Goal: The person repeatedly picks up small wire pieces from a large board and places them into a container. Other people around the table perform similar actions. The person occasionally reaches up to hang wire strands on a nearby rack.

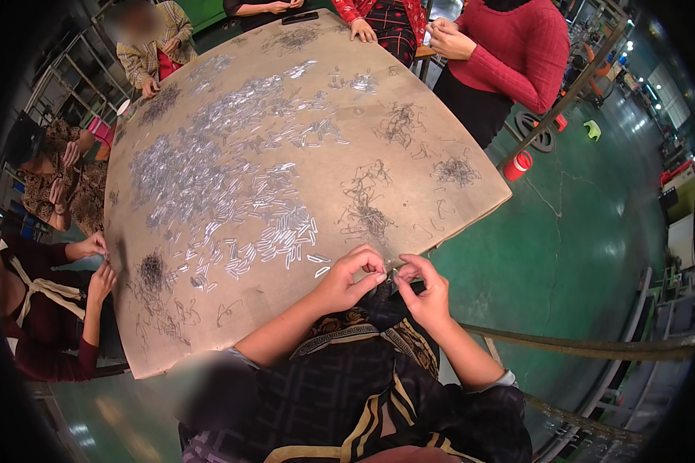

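Observation:
Just off the table's near edge, my left hand and my right hand face each other, fingertips almost touching. Thumb and forefinger are pinched together on both. Something tiny and thin is between the fingertips, too small to name. Close beyond my left hand lie small shiny silver strips, spread in a wide heap over the table. A tangle of thin dark bent wires lies on the board just past my hands.
The big brown-covered table carries more wire piles, one dark pile at the left and another at the right. Several people work around it, one in a red sweater. A red container stands near the right corner on the green floor.

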Available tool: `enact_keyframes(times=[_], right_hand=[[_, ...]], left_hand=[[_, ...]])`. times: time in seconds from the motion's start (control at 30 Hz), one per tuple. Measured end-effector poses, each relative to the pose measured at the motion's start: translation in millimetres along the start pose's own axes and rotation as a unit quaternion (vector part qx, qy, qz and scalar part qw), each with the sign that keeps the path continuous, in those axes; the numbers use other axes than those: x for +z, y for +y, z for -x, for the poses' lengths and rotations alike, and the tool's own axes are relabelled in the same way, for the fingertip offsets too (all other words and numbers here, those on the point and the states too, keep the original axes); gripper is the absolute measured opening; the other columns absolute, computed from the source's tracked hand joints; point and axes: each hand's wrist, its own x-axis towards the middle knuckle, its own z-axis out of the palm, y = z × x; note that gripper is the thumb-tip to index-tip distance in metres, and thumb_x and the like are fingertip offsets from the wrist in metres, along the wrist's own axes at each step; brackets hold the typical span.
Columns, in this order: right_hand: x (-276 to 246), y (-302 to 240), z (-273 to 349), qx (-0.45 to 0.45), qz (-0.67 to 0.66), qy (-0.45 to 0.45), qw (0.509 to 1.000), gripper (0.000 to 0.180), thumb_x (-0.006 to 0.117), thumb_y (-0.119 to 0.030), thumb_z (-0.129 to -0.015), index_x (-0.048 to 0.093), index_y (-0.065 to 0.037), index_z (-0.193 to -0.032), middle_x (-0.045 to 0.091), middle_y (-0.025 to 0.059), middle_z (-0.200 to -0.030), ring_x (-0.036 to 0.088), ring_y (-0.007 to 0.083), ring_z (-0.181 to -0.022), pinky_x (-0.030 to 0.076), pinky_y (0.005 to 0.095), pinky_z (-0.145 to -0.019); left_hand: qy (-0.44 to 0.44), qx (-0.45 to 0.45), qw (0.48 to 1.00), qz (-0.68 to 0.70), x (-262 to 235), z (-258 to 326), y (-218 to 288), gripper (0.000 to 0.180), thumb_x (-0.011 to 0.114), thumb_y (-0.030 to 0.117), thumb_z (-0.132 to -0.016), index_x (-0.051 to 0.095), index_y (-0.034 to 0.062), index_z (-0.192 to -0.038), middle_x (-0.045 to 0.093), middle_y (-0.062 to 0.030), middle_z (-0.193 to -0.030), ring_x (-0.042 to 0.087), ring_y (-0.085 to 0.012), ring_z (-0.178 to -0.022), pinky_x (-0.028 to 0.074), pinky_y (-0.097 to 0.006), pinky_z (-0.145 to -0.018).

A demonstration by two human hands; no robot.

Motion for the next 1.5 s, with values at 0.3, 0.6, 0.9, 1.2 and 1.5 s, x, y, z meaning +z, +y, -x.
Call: enact_keyframes(times=[0.3, 0.6, 0.9, 1.2, 1.5], right_hand=[[2.0, -1.5, 1.6, -0.013, -0.009, -0.037, 0.999, 0.043, 0.068, 0.007, -0.079, 0.057, -0.001, -0.12, 0.067, 0.0079, -0.085, 0.065, 0.0148, -0.077, 0.052, 0.0275, -0.072], [-21.9, 37.3, -24.5, 0.061, 0.003, 0.136, 0.989, 0.014, 0.066, 0.0, -0.083, 0.069, 0.0, -0.097, 0.064, 0.0066, -0.078, 0.059, 0.0116, -0.068, 0.049, 0.0247, -0.064], [38.0, 57.8, -25.4, -0.043, 0.18, -0.081, 0.979, 0.018, 0.073, -0.005, -0.074, 0.073, -0.004, -0.092, 0.062, 0.0122, -0.081, 0.063, 0.0308, -0.081, 0.051, 0.038, -0.07], [69.7, 77.9, -29.5, -0.212, 0.235, -0.131, 0.94, 0.014, 0.069, -0.009, -0.071, 0.069, -0.008, -0.085, 0.054, 0.0069, -0.081, 0.058, 0.0258, -0.085, 0.047, 0.0379, -0.077], [65.7, 82.6, -36.1, -0.218, 0.246, -0.151, 0.932, 0.009, 0.065, -0.003, -0.073, 0.064, -0.004, -0.082, 0.058, 0.0093, -0.082, 0.061, 0.0284, -0.08, 0.051, 0.0378, -0.071]], left_hand=[[0.028, 0.016, 0.999, -0.009, 7.6, 1.3, -9.4, 0.007, 0.059, 0.004, -0.091, 0.053, 0.0028, -0.096, 0.057, -0.0068, -0.094, 0.055, -0.0176, -0.088, 0.044, -0.03, -0.082], [0.043, 0.04, 0.998, -0.025, 7.9, 8.1, 0.9, 0.01, 0.054, -0.002, -0.091, 0.048, 0.0024, -0.098, 0.063, -0.0114, -0.096, 0.061, -0.0213, -0.091, 0.047, -0.032, -0.084], [0.005, 0.153, 0.984, -0.092, 13.9, 18.9, 7.0, 0.019, 0.056, -0.009, -0.084, 0.049, 0.004, -0.095, 0.061, -0.0128, -0.093, 0.06, -0.027, -0.087, 0.046, -0.038, -0.084], [-0.011, 0.127, 0.987, -0.097, 31.3, 39.3, -2.8, 0.017, 0.06, -0.007, -0.083, 0.051, 0.0028, -0.093, 0.059, -0.0121, -0.091, 0.058, -0.0271, -0.086, 0.047, -0.035, -0.079], [-0.008, 0.129, 0.985, -0.11, 25.9, 36.0, 0.4, 0.016, 0.057, -0.008, -0.084, 0.051, 0.0023, -0.094, 0.06, -0.0128, -0.091, 0.06, -0.0267, -0.086, 0.048, -0.035, -0.079]])
